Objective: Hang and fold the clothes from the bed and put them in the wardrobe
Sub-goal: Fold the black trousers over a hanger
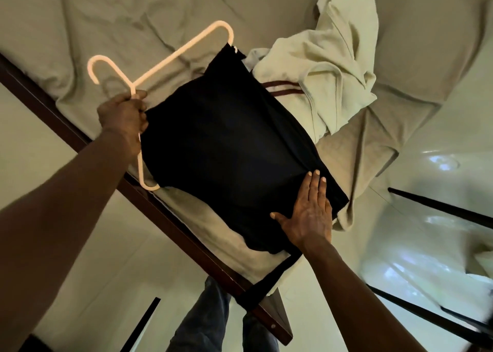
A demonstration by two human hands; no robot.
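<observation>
A black garment [229, 143] lies spread on the bed near its wooden edge. A white plastic hanger [170, 55] is partly tucked into the garment's upper end, with its hook sticking out to the left. My left hand [122, 117] grips the hanger at its neck, together with the garment's edge. My right hand [309, 215] lies flat with straight fingers on the garment's lower right part, pressing it to the bed.
A cream garment with dark red stripes [325, 69] is piled on the bed just beyond the black one. The bed has a wrinkled beige sheet [112, 21] and a dark wooden frame [186, 234]. Black rods [437, 207] cross the glossy floor at right.
</observation>
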